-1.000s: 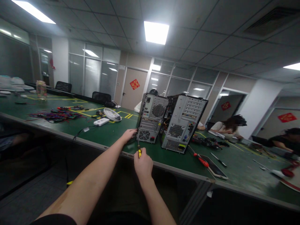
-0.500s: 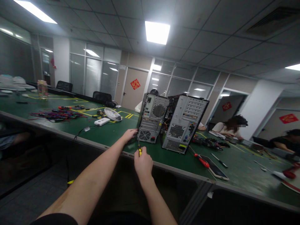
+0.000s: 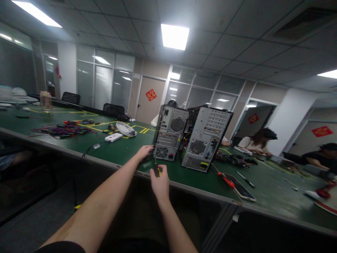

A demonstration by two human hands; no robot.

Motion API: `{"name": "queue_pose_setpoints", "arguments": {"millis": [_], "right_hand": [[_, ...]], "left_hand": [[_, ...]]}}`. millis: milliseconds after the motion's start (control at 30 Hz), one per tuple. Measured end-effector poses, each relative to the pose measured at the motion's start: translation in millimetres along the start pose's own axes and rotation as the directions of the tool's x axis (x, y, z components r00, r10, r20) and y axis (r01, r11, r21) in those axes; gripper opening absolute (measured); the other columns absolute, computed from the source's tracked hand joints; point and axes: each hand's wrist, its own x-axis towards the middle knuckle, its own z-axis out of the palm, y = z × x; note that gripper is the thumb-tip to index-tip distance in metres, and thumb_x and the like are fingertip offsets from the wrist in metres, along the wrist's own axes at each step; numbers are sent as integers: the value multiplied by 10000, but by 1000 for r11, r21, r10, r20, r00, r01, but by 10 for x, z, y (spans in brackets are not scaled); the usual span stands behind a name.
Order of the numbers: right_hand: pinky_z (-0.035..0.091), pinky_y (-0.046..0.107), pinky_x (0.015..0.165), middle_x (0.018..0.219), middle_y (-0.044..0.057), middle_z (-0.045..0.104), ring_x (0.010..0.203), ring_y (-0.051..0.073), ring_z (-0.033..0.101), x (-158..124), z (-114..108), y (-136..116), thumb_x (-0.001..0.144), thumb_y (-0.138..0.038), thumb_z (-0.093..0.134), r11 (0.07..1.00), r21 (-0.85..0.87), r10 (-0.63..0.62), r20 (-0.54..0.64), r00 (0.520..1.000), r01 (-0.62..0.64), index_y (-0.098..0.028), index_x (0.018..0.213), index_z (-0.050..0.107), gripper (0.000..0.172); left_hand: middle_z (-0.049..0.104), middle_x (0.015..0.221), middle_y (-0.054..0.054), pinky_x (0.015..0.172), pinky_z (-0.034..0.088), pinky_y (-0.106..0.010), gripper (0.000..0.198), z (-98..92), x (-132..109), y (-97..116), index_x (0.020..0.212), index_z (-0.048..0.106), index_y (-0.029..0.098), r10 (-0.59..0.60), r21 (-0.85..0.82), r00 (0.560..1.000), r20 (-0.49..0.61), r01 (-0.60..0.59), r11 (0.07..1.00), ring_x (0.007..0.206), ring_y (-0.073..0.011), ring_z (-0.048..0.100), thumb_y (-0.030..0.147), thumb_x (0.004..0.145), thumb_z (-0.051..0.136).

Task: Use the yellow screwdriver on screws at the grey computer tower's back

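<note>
Two computer tower cases stand side by side, their rear panels facing me. My left hand (image 3: 144,153) is at the lower left edge of the left computer case (image 3: 170,131), fingers closed against its side; the fingertips are partly hidden. My right hand (image 3: 160,182) is closed around a screwdriver (image 3: 157,170) with a black and yellow handle. The shaft points up at the bottom left corner of that case's rear, near the fan grille. Whether its tip sits in a screw is too small to see. The other computer case (image 3: 204,140) is to the right, touched by neither hand.
A red-handled screwdriver (image 3: 228,182), a phone (image 3: 243,189) and a thin tool (image 3: 245,179) lie right of the cases. Leftward are a white power bank (image 3: 113,137), a small white fan (image 3: 126,129) and bundled wires (image 3: 63,130). Two people sit at the right.
The screwdriver handle has turned in my right hand, showing more black than yellow, and the grip of the fingers has shifted. My left hand and both cases keep their places.
</note>
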Motion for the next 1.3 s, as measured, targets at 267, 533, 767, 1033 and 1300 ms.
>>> {"name": "queue_pose_setpoints", "arguments": {"millis": [267,533,767,1033,1300], "right_hand": [[436,274,689,1006,74,728,857,218,715,-56,-50,-81,946,-303,556,862,-482,-156,45,987,158,-217,1088,580,168],[424,299,662,841,77,759,787,255,732,-6,-63,-56,1000,-355,489,908,-415,-60,9,998,58,-217,1033,596,178],[423,287,649,869,61,759,790,241,732,-34,-71,-38,997,-329,490,898,-431,-75,44,996,87,-232,1111,595,183],[445,299,681,909,82,751,806,250,730,-54,-62,-103,986,-302,500,822,-550,-110,99,989,146,-223,1214,567,250],[455,286,693,890,55,761,845,242,727,44,-73,-68,1023,-377,428,976,-216,15,18,1000,-11,-239,1013,568,196]], "left_hand": [[742,1212,-114,758,476,-284,510,-5,29,-25,1197,743,174,-7,-8,1000,4,7,1000,1108,-268,680,425,757,692],[738,1216,-128,742,471,-292,531,0,42,-39,1188,744,169,5,10,1000,-6,-5,1000,1098,-279,682,449,740,705],[736,1227,-120,746,474,-288,530,-1,41,-47,1190,747,171,14,4,1000,-2,-14,1000,1116,-282,676,444,738,700],[728,1243,-116,754,461,-284,541,-3,36,-37,1233,727,165,-6,8,1000,8,6,1000,1120,-267,673,416,758,669],[727,1248,-113,730,454,-279,508,6,14,-17,1210,739,173,1,16,1000,1,-1,1000,1102,-267,678,401,764,661]]}}
